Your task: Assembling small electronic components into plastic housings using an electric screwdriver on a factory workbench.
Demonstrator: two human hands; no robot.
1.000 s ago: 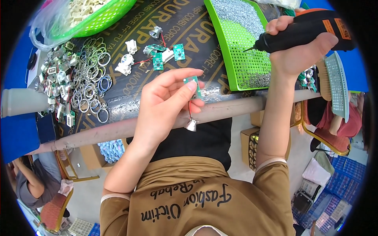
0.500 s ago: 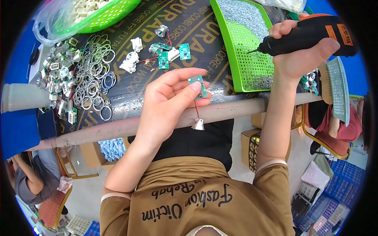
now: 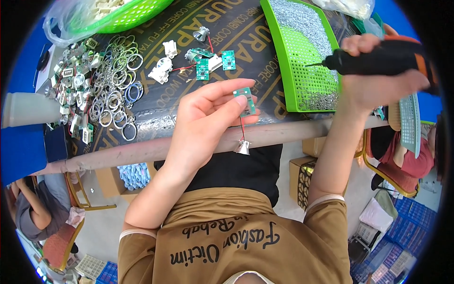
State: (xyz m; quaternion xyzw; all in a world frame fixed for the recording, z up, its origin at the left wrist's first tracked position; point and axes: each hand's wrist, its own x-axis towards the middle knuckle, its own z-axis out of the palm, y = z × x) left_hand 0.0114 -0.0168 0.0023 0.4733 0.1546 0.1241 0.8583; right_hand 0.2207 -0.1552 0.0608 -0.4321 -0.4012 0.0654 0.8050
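Note:
Pinched between thumb and fingers of my left hand (image 3: 208, 116) is a small green circuit board (image 3: 244, 101). From it, on thin wires, dangles a silver cone-shaped reflector (image 3: 243, 147) in front of the table edge. My right hand (image 3: 373, 78), a little blurred, grips a black electric screwdriver (image 3: 366, 59) whose thin bit points left over the screw tray. That green perforated tray (image 3: 289, 85) holds many small silver screws (image 3: 302, 21). Beyond my left hand lie more circuit boards (image 3: 229, 60), white plastic parts (image 3: 161, 71) and another reflector (image 3: 201, 33).
Metal rings (image 3: 113, 90) and assembled light pieces (image 3: 73, 80) are heaped at the left, beside a translucent cup (image 3: 30, 110). A green basket (image 3: 132, 19) of white parts stands far left. At the right is a pale basket (image 3: 410, 125). Other people sit on both sides.
My right hand has moved slightly right with the screwdriver, its bit now over a different part of the tray. My left hand still holds the board, shifted slightly right.

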